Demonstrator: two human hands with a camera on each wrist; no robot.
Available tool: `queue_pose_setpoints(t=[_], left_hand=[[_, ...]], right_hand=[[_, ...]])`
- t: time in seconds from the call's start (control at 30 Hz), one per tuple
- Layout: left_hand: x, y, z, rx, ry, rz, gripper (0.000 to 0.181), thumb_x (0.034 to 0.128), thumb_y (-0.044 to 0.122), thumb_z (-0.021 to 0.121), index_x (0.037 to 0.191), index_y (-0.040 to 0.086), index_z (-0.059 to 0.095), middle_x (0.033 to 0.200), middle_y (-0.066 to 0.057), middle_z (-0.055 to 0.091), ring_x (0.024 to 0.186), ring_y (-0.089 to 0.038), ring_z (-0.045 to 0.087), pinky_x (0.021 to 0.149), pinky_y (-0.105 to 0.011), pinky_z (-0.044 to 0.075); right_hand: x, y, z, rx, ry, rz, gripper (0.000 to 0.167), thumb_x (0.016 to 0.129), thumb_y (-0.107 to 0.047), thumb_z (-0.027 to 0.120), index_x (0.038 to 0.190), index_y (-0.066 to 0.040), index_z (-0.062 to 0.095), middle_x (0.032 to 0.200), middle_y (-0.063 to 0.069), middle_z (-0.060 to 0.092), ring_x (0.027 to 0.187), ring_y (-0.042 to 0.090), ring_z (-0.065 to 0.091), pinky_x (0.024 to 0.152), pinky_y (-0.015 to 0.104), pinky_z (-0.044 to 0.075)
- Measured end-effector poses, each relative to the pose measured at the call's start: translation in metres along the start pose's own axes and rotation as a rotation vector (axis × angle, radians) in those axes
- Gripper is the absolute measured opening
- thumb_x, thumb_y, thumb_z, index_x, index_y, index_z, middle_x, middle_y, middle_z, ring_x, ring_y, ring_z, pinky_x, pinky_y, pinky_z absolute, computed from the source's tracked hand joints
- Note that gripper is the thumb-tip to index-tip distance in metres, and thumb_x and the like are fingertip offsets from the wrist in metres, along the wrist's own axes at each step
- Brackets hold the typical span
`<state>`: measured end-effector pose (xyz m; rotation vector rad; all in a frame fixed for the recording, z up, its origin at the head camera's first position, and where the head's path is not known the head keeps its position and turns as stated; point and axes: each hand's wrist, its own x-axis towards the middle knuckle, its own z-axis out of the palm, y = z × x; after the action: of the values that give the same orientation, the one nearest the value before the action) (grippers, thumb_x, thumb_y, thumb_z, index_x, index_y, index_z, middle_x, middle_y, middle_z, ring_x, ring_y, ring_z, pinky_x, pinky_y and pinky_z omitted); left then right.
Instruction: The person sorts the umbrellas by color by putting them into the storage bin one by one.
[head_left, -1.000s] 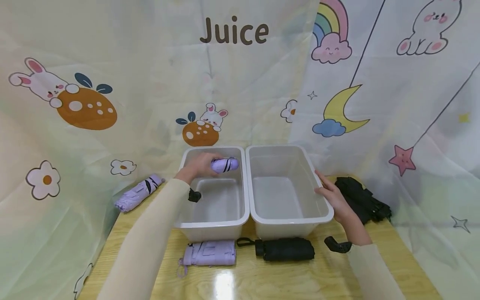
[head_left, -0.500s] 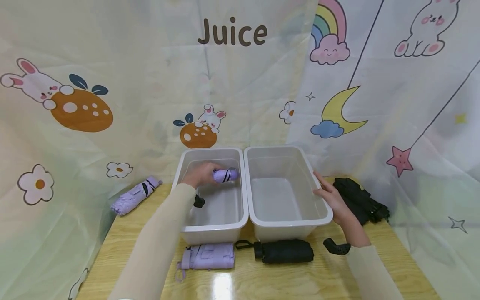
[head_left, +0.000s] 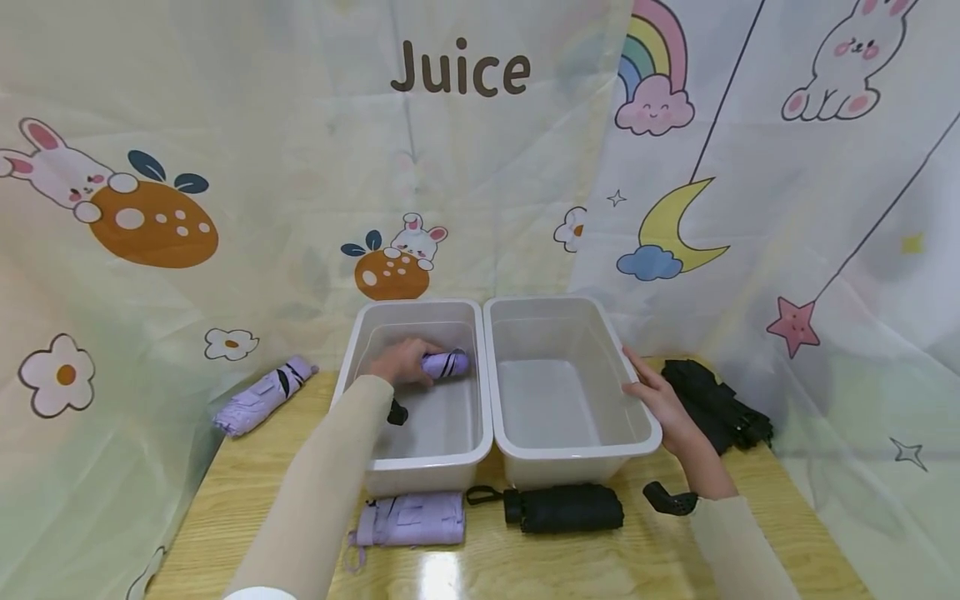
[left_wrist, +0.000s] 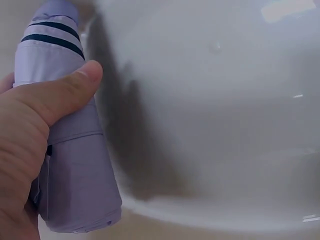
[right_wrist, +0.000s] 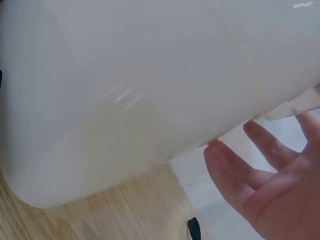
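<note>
Over the last second my left hand (head_left: 402,361) has gone down into the left bin (head_left: 442,425), taking the purple umbrella (head_left: 445,364) from about rim height to well below the rim. Fingers and thumb are wrapped round it; the left wrist view shows my thumb lying across the purple fabric, below the dark stripes near its end. Set a dial on the seam between the bins, twelve at the back: that umbrella sits between nine and ten o'clock, striped end pointing toward three. Whether it touches the bin's floor I cannot tell. For the work in hand, I judge this a placing under way: the umbrella is inside the walls but not let go.

My right hand (head_left: 663,408) has kept its place at three o'clock, fingers apart, tips against the outer edge of the right bin (head_left: 551,408); I read that as steadying.

The others haven't shifted on the worktop (head_left: 525,567): a flat purple umbrella (head_left: 416,518) at seven, a rolled black umbrella (head_left: 566,508) at five, a second loose purple one (head_left: 262,398) out at nine, and a black folded bundle (head_left: 712,404) out at three.
</note>
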<state>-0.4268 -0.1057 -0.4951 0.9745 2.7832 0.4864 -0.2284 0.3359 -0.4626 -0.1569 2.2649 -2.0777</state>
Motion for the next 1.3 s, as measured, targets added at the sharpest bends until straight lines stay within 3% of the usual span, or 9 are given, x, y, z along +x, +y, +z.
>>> queue_pose_setpoints(t=[0.17, 0.4, 0.67, 0.83, 0.93, 1.03, 1.17, 1.3], left_hand=[[0.004, -0.001, 0.008, 0.03, 0.003, -0.043, 0.06, 0.0643, 0.02, 0.092, 0.119, 0.026, 0.071, 0.11, 0.007, 0.067, 0.095, -0.017, 0.055, 0.089, -0.039, 0.045], [0.003, 0.001, 0.007, 0.024, -0.014, -0.093, 0.058, 0.0675, 0.018, 0.09, 0.121, 0.024, 0.069, 0.117, 0.004, 0.065, 0.104, -0.019, 0.054, 0.096, -0.04, 0.041], [0.002, -0.002, -0.003, -0.082, -0.004, -0.013, 0.054, 0.0684, 0.01, 0.088, 0.119, 0.015, 0.07, 0.111, 0.003, 0.069, 0.1, -0.016, 0.059, 0.093, -0.035, 0.046], [-0.006, 0.014, -0.034, -0.232, -0.04, -0.081, 0.056, 0.0786, 0.008, 0.08, 0.132, 0.008, 0.061, 0.122, -0.01, 0.065, 0.112, -0.023, 0.059, 0.095, -0.038, 0.047], [-0.015, 0.026, -0.066, -0.267, -0.036, -0.104, 0.052, 0.0851, 0.013, 0.075, 0.135, 0.009, 0.058, 0.128, -0.014, 0.06, 0.119, -0.029, 0.054, 0.096, -0.041, 0.046], [-0.029, 0.029, -0.1, -0.28, 0.022, -0.07, 0.048, 0.0879, 0.016, 0.073, 0.133, 0.007, 0.059, 0.128, -0.017, 0.059, 0.119, -0.033, 0.053, 0.095, -0.044, 0.047], [-0.059, 0.019, -0.137, -0.317, 0.136, -0.041, 0.046, 0.0893, 0.014, 0.071, 0.131, -0.001, 0.058, 0.126, -0.023, 0.058, 0.114, -0.039, 0.055, 0.093, -0.048, 0.047], [-0.098, -0.009, -0.155, -0.317, 0.248, -0.052, 0.045, 0.0907, 0.014, 0.069, 0.13, -0.004, 0.057, 0.127, -0.026, 0.057, 0.11, -0.04, 0.057, 0.09, -0.051, 0.048]], right_hand=[[0.0, 0.001, -0.001, -0.002, -0.003, 0.002, 0.066, 0.103, -0.02, 0.048, 0.157, -0.024, 0.011, 0.158, 0.02, 0.015, 0.119, 0.035, 0.045, 0.08, 0.045, 0.054], [0.001, 0.001, 0.001, 0.011, 0.003, 0.004, 0.066, 0.103, -0.018, 0.048, 0.157, -0.023, 0.011, 0.158, 0.02, 0.016, 0.117, 0.033, 0.047, 0.081, 0.044, 0.054], [0.0, -0.001, 0.001, 0.042, -0.008, 0.016, 0.068, 0.103, -0.02, 0.049, 0.157, -0.024, 0.009, 0.159, 0.019, 0.012, 0.121, 0.033, 0.045, 0.082, 0.041, 0.053], [-0.001, 0.001, 0.0, 0.036, -0.011, 0.019, 0.067, 0.103, -0.022, 0.05, 0.157, -0.027, 0.01, 0.16, 0.015, 0.009, 0.124, 0.034, 0.041, 0.083, 0.037, 0.052], [-0.001, 0.001, 0.0, 0.025, -0.007, 0.03, 0.067, 0.103, -0.022, 0.05, 0.157, -0.027, 0.01, 0.16, 0.015, 0.009, 0.122, 0.03, 0.043, 0.083, 0.036, 0.052], [-0.001, 0.001, 0.001, 0.016, -0.009, 0.035, 0.067, 0.103, -0.023, 0.049, 0.157, -0.027, 0.01, 0.161, 0.015, 0.009, 0.12, 0.028, 0.045, 0.082, 0.036, 0.053], [0.0, 0.0, 0.001, 0.018, -0.019, 0.039, 0.068, 0.103, -0.023, 0.05, 0.157, -0.028, 0.009, 0.161, 0.015, 0.006, 0.117, 0.023, 0.048, 0.082, 0.036, 0.053], [0.0, -0.002, -0.001, 0.024, -0.018, 0.04, 0.067, 0.103, -0.022, 0.049, 0.157, -0.029, 0.01, 0.161, 0.017, 0.004, 0.114, 0.018, 0.05, 0.08, 0.035, 0.054]])
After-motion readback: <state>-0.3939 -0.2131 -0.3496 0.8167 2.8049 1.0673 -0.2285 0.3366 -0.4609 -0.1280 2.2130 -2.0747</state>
